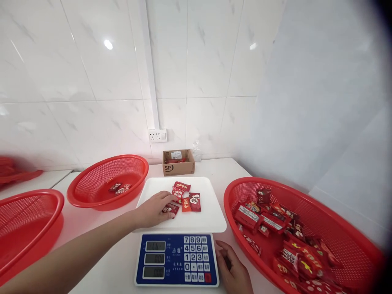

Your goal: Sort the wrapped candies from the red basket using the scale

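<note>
My left hand (156, 209) reaches over the white tray of the scale (183, 222), its fingers curled round a small dark red snack packet (170, 210). Touching or close beside its fingertips are more red packets: a red one (181, 187), an orange-red one (186, 205) and a red one with a white print (195, 201). Beside the right edge of the scale's blue keypad panel (177, 261), my right hand (233, 269) rests with fingers loosely bent and thumb apart, holding nothing visible. The scale's displays (154, 259) are too faint to read surely.
A large red basket (228, 204) with many packets stands on the right. To the left are a red basket (82, 183) with a few packets and another red basket (58, 204). An open cardboard box (180, 168) and a clear plastic item (197, 152) stand by the tiled wall.
</note>
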